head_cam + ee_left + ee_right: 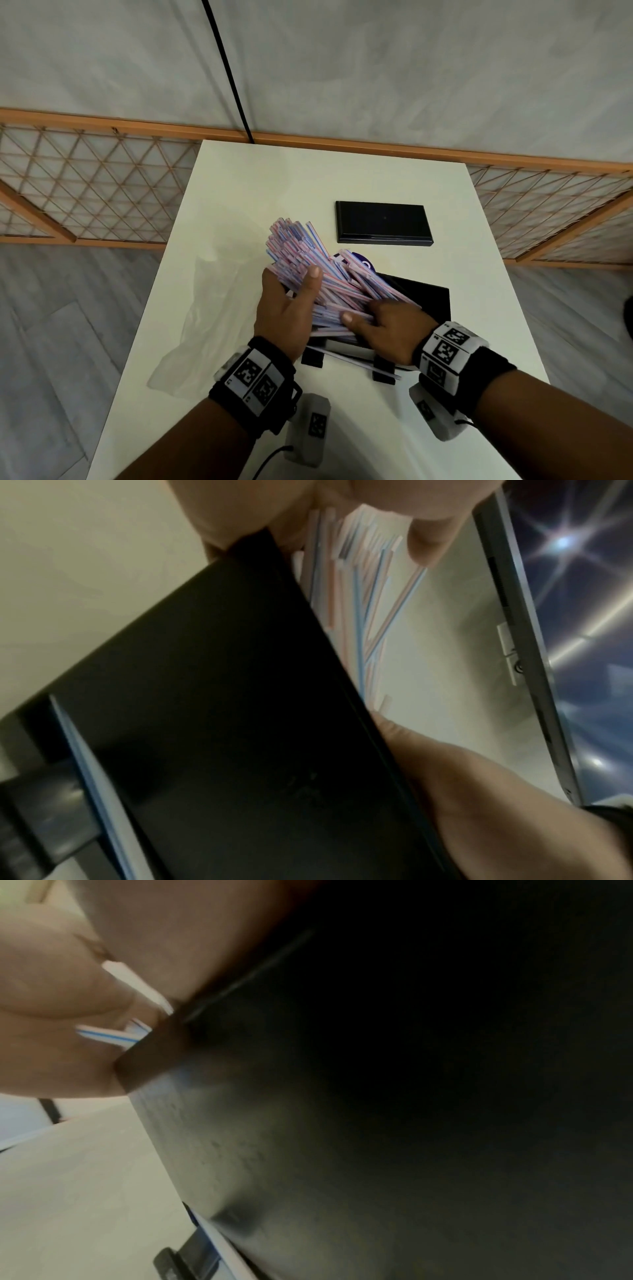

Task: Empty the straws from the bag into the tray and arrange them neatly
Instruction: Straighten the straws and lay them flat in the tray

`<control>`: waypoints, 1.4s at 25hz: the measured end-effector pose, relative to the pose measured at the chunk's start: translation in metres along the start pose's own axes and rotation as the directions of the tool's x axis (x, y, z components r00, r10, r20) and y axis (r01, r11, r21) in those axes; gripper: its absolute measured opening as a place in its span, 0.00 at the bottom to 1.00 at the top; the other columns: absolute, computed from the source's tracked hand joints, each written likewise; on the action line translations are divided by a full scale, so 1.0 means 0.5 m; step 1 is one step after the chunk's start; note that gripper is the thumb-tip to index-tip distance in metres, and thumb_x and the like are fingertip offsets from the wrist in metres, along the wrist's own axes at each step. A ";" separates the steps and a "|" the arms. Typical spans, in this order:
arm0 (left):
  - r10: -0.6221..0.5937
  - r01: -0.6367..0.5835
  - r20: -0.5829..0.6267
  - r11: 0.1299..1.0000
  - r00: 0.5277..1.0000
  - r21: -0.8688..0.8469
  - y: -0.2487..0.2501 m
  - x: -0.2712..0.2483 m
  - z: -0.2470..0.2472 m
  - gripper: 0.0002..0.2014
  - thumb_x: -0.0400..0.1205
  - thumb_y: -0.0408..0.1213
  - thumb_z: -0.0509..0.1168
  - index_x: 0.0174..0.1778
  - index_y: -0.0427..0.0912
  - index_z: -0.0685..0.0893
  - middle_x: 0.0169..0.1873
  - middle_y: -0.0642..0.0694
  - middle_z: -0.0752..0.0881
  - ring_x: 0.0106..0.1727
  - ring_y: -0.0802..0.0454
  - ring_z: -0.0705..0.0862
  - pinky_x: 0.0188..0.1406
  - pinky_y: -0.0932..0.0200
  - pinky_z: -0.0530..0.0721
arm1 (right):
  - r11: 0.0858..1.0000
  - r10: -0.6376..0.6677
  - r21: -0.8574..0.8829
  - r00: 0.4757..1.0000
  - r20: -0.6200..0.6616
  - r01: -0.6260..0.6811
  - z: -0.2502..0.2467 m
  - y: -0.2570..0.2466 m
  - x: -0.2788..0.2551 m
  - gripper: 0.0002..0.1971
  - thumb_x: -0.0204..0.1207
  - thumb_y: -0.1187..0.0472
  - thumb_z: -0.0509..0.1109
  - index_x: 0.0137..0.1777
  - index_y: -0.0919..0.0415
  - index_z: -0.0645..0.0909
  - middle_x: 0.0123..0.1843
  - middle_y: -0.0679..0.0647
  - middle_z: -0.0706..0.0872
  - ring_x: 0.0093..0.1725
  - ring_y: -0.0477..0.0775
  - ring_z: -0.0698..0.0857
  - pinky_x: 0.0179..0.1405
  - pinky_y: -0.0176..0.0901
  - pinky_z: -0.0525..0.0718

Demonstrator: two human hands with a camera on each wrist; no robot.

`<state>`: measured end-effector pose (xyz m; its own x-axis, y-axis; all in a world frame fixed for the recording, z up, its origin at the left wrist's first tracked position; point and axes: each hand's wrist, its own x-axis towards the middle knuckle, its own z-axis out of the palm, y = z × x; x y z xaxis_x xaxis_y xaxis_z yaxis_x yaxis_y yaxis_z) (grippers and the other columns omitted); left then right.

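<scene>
A thick bundle of red- and blue-striped straws point(308, 260) lies slanted over the black tray point(431, 298) at the middle of the white table. My left hand point(294, 294) grips the bundle from the left, thumb on top. My right hand point(376, 318) grips its near end over the tray. The empty clear bag point(205, 308) lies flat on the table to the left. In the left wrist view the straws point(359, 601) fan out beside the tray wall point(222, 696). The right wrist view shows a few straw ends point(113, 1037) between my fingers point(51, 988) at the tray's corner point(150, 1058).
A flat black lid point(383, 222) lies at the back of the table point(257, 178). A blue round object point(363, 262) peeks out behind the straws. Black clips holding a white sheet point(346, 359) sit at the tray's near side. A black cable point(229, 75) runs up the wall.
</scene>
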<state>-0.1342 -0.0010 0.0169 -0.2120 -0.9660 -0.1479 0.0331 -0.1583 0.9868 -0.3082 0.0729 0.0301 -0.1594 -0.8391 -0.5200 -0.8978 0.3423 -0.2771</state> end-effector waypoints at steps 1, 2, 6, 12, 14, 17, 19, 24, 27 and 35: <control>0.007 -0.007 -0.002 1.000 1.000 0.006 -0.001 -0.002 -0.006 0.34 0.71 0.66 0.67 0.65 0.46 0.78 0.57 0.51 0.89 0.57 0.57 0.89 0.60 0.49 0.87 | 1.000 0.007 -0.012 0.999 -0.046 -0.007 0.000 0.003 -0.006 0.38 0.64 0.17 0.39 0.44 0.48 0.75 0.45 0.50 0.83 0.51 0.56 0.85 0.52 0.50 0.84; 0.015 -0.015 -0.005 1.000 1.000 0.003 -0.002 -0.002 -0.014 0.34 0.71 0.67 0.68 0.63 0.44 0.78 0.55 0.50 0.89 0.55 0.57 0.89 0.57 0.52 0.88 | 1.000 -0.001 -0.019 0.993 -0.121 -0.001 -0.001 0.008 -0.016 0.38 0.65 0.18 0.43 0.48 0.49 0.77 0.48 0.50 0.83 0.51 0.56 0.84 0.52 0.49 0.84; -0.004 0.005 0.013 0.997 1.000 -0.079 0.004 0.002 -0.040 0.22 0.77 0.58 0.70 0.57 0.44 0.81 0.46 0.56 0.91 0.49 0.62 0.89 0.48 0.62 0.85 | 0.972 -0.205 0.055 0.940 -0.272 0.228 -0.001 0.010 -0.079 0.26 0.68 0.27 0.59 0.45 0.49 0.78 0.43 0.45 0.80 0.45 0.50 0.80 0.46 0.46 0.80; -0.168 0.192 0.098 0.924 0.981 -0.331 0.009 -0.001 -0.008 0.19 0.79 0.50 0.71 0.64 0.46 0.84 0.58 0.46 0.92 0.61 0.46 0.90 0.63 0.45 0.84 | 0.979 -0.204 -0.006 0.964 -0.173 0.206 0.043 -0.011 -0.057 0.33 0.69 0.26 0.55 0.66 0.45 0.77 0.59 0.45 0.82 0.62 0.52 0.81 0.63 0.47 0.80; -0.132 0.153 0.092 0.947 0.987 -0.282 0.004 -0.003 -0.006 0.20 0.78 0.52 0.70 0.65 0.49 0.83 0.60 0.48 0.91 0.63 0.47 0.89 0.65 0.46 0.83 | 0.973 -0.220 0.025 0.957 -0.188 0.228 0.039 -0.014 -0.054 0.32 0.68 0.27 0.57 0.66 0.45 0.77 0.59 0.44 0.82 0.62 0.51 0.81 0.63 0.46 0.80; -0.078 0.085 0.060 0.989 0.995 -0.119 -0.004 -0.005 -0.020 0.24 0.74 0.60 0.71 0.63 0.54 0.83 0.58 0.52 0.91 0.62 0.51 0.89 0.66 0.45 0.83 | 0.965 -0.250 0.037 0.953 -0.172 0.260 0.029 -0.016 -0.063 0.32 0.67 0.29 0.59 0.65 0.47 0.78 0.58 0.44 0.83 0.60 0.51 0.82 0.61 0.46 0.81; -0.025 0.017 0.057 0.991 0.998 0.134 -0.004 -0.007 -0.037 0.25 0.71 0.68 0.70 0.58 0.58 0.83 0.54 0.56 0.91 0.58 0.58 0.88 0.63 0.47 0.85 | 0.973 -0.216 0.026 0.944 -0.249 0.229 0.024 -0.005 -0.066 0.32 0.67 0.27 0.60 0.62 0.47 0.81 0.56 0.45 0.84 0.57 0.51 0.83 0.58 0.47 0.82; 0.078 -0.143 0.137 0.808 0.987 0.572 0.028 -0.011 -0.066 0.15 0.70 0.45 0.82 0.41 0.55 0.81 0.33 0.56 0.85 0.35 0.64 0.83 0.34 0.79 0.76 | 0.978 -0.177 -0.134 0.974 -0.140 0.158 0.034 0.007 -0.071 0.41 0.65 0.20 0.52 0.74 0.41 0.72 0.64 0.46 0.77 0.67 0.54 0.75 0.68 0.53 0.74; 0.063 -0.087 0.062 0.836 0.996 0.542 0.035 -0.003 -0.068 0.13 0.69 0.45 0.83 0.32 0.50 0.84 0.26 0.53 0.86 0.29 0.55 0.87 0.36 0.59 0.88 | 0.971 -0.237 -0.047 0.963 -0.127 0.233 0.037 -0.005 -0.063 0.42 0.68 0.25 0.55 0.79 0.44 0.66 0.68 0.46 0.75 0.69 0.53 0.74 0.69 0.50 0.75; -0.059 0.066 -0.050 0.983 0.997 0.168 0.002 -0.004 -0.016 0.33 0.67 0.74 0.63 0.52 0.48 0.75 0.48 0.51 0.85 0.51 0.52 0.87 0.52 0.54 0.85 | 0.970 -0.238 0.024 0.966 -0.099 0.242 0.033 -0.026 -0.038 0.36 0.72 0.28 0.58 0.75 0.48 0.73 0.67 0.47 0.79 0.67 0.52 0.79 0.66 0.46 0.79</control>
<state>-0.1259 -0.0011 0.0177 -0.1649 -0.9640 -0.2088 -0.1460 -0.1855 0.9717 -0.2865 0.0913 0.0303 0.0192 -0.9341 -0.3564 -0.8995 0.1395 -0.4140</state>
